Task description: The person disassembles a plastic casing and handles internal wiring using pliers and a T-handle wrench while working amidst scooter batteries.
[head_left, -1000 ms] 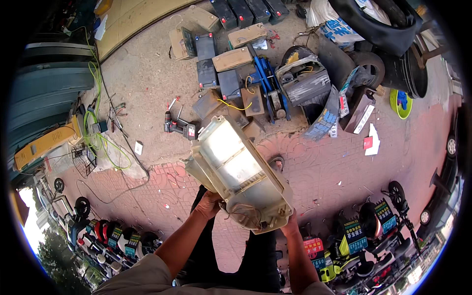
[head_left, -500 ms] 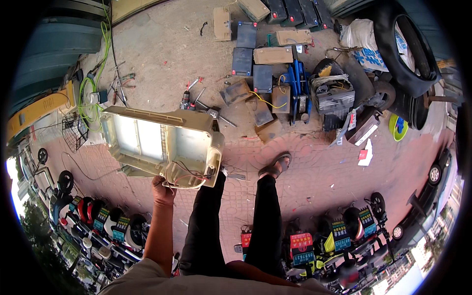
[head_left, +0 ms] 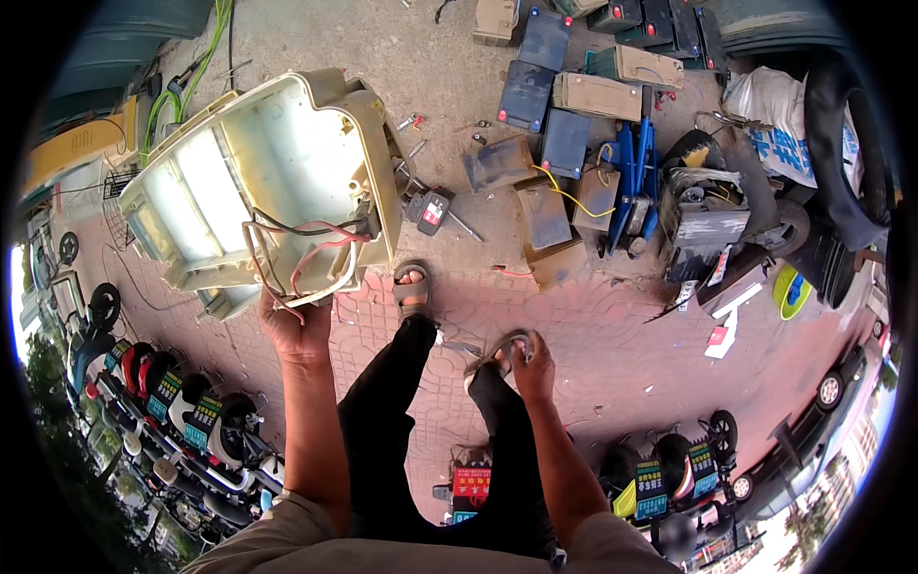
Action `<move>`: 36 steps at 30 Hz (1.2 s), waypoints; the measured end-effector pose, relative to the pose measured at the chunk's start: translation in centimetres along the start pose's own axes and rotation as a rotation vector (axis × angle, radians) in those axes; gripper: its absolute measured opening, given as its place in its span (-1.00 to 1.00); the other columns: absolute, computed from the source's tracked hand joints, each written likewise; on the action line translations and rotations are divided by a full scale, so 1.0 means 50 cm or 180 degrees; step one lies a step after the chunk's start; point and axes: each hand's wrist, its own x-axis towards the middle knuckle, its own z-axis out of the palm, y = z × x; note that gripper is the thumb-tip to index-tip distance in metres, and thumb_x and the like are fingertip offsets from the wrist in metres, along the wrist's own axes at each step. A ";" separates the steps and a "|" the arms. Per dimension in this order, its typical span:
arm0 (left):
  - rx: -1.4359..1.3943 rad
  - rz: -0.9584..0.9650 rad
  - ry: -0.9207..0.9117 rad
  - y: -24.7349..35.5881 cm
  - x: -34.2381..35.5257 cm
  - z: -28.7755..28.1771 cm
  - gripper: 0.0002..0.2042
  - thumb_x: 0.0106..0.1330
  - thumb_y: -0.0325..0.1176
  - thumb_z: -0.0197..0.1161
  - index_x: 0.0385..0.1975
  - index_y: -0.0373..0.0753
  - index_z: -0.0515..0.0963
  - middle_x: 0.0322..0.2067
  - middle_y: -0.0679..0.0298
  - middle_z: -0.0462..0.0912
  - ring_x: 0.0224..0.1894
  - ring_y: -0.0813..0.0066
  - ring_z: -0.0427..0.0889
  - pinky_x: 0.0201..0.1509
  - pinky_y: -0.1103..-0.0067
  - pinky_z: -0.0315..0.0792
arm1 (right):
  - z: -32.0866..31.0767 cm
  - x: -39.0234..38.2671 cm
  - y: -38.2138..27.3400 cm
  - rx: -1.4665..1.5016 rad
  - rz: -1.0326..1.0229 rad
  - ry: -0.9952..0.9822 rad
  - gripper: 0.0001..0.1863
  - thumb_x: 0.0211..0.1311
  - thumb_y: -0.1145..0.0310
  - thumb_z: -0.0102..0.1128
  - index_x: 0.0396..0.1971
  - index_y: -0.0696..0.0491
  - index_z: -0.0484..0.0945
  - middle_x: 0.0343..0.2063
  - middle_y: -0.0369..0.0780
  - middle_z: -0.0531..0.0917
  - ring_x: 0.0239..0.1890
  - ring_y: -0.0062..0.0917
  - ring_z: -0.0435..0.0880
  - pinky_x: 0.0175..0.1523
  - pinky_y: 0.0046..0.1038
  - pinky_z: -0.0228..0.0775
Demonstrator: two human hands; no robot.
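Note:
A cream plastic battery case (head_left: 263,158), open side toward me, is held up at the left, with its partitioned pale inside showing. My left hand (head_left: 295,330) grips its lower edge; part of the fingers is hidden behind the case. Red, black and white wires (head_left: 316,277) hang out of the case's near corner, just above that hand. My right hand (head_left: 535,366) is empty, its fingers apart, over my sandalled right foot and away from the case.
A black power tool (head_left: 427,212) lies on the ground right of the case. Beyond are several dark blue batteries (head_left: 525,95), brown batteries (head_left: 598,98), a blue metal frame (head_left: 626,191) and a black tyre (head_left: 841,163). Parked scooters (head_left: 196,407) stand at the lower left.
The case has come nearer, up and left, tilted so its inside faces me more. My right hand has come into view at the right. My left foot now shows beside the case.

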 end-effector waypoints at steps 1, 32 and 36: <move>-0.0163 -0.0033 -0.0097 -0.002 0.015 -0.013 -0.56 0.49 -0.19 0.09 0.24 -0.34 0.50 0.22 0.03 0.59 0.31 0.05 0.53 0.44 0.07 0.35 | 0.031 0.077 0.072 -0.0199 0.0005 0.0428 -0.44 0.32 0.33 0.31 0.25 0.27 0.44 0.10 0.09 0.65 0.14 -0.09 0.68 0.21 -0.20 0.51; -0.0812 0.1472 -0.0342 0.275 -0.114 -0.179 -0.60 0.40 -0.39 0.07 0.18 -0.43 0.42 0.24 -0.18 0.48 0.29 -0.22 0.49 0.42 -0.22 0.32 | 0.460 0.478 -0.314 -0.2337 -0.2851 -0.0433 -0.13 0.05 -0.09 0.51 0.31 0.07 0.45 0.29 -0.05 0.42 0.45 -0.17 0.25 0.53 0.01 -0.02; -0.0556 0.1762 0.0107 0.302 -0.106 -0.397 -0.72 0.29 -0.42 0.11 -0.04 -0.38 0.53 0.02 -0.09 0.65 0.09 -0.08 0.66 0.32 -0.18 0.44 | 0.497 0.479 -0.320 -0.2410 -0.2654 -0.0276 -0.22 0.07 -0.08 0.49 0.24 0.02 0.53 0.23 -0.09 0.46 0.38 -0.19 0.31 0.49 -0.02 0.03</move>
